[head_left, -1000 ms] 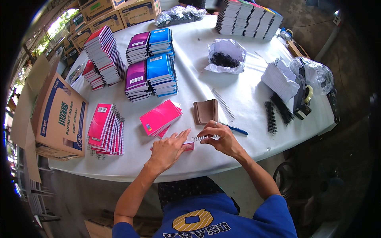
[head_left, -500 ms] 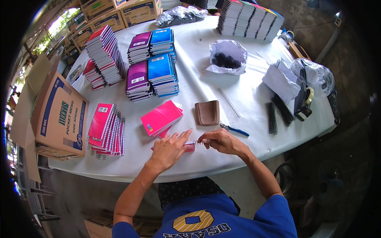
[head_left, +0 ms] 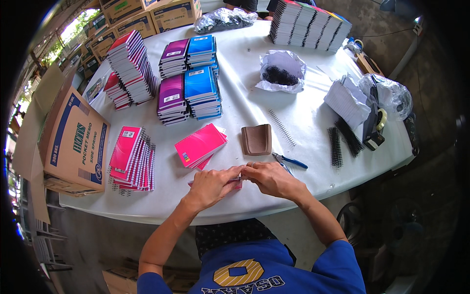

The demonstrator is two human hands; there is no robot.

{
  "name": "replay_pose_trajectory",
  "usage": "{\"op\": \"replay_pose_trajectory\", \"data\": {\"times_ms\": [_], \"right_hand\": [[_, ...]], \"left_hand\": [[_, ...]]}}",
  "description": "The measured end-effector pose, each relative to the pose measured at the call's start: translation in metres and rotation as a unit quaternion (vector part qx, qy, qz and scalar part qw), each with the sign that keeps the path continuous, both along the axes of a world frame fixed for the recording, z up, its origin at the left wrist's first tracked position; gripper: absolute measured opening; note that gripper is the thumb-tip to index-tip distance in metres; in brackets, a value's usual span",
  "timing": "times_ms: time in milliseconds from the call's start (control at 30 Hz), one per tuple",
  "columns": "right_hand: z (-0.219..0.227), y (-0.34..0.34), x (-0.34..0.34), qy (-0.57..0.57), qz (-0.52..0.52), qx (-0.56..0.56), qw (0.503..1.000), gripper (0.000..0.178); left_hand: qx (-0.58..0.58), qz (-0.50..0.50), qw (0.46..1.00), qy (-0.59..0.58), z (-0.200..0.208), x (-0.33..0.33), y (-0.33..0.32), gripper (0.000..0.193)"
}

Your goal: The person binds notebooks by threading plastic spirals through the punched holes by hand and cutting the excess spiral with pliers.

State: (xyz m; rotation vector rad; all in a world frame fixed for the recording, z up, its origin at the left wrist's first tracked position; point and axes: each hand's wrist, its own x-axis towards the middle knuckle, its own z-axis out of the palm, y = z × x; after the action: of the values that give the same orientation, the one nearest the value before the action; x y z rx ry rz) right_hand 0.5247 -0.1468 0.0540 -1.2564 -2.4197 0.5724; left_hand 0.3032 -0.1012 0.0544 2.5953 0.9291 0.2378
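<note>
Under my left hand (head_left: 209, 187) lies a small pink notebook (head_left: 237, 185), mostly covered. That hand is closed over it, thumb and fingers pressing along its far edge. My right hand (head_left: 272, 179) pinches at the notebook's right end, its fingertips meeting those of the left; the wire coil in this pinch is now largely hidden. Just beyond are a pink notebook pile (head_left: 201, 145), a brown curved block (head_left: 256, 139) and blue-handled cutting pliers (head_left: 293, 162). A loose clear-looking coil (head_left: 281, 127) lies behind the pliers.
Coil-bound pink notebooks (head_left: 131, 159) are fanned at left beside an open carton (head_left: 73, 142). Purple (head_left: 171, 95) and blue notebooks (head_left: 199, 85) stand stacked farther back. Crumpled paper (head_left: 281, 71) holds black coils; more black coils (head_left: 336, 147) and a tape dispenser (head_left: 376, 132) are at right.
My right hand has moved slightly left and its fingers now meet the left hand's. My left fingers have drawn in from a stretched pose. The coil end between the hands is now covered.
</note>
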Motion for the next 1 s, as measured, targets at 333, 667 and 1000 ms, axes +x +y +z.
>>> {"op": "replay_pose_trajectory", "data": {"times_ms": [333,667,1000], "right_hand": [[0.004,-0.006,-0.001,0.016,-0.004,0.122,0.992,0.028],[-0.032,-0.037,0.056,-0.141,-0.309,0.015,0.941,0.041],[-0.044,-0.063,0.062,-0.022,-0.434,0.219,0.873,0.05]], "left_hand": [[-0.013,0.014,0.999,0.047,0.008,0.008,-0.001,0.045],[-0.032,0.021,0.999,-0.002,-0.001,0.003,-0.001,0.046],[0.012,0.072,0.997,-0.013,-0.003,0.013,-0.008,0.048]]}}
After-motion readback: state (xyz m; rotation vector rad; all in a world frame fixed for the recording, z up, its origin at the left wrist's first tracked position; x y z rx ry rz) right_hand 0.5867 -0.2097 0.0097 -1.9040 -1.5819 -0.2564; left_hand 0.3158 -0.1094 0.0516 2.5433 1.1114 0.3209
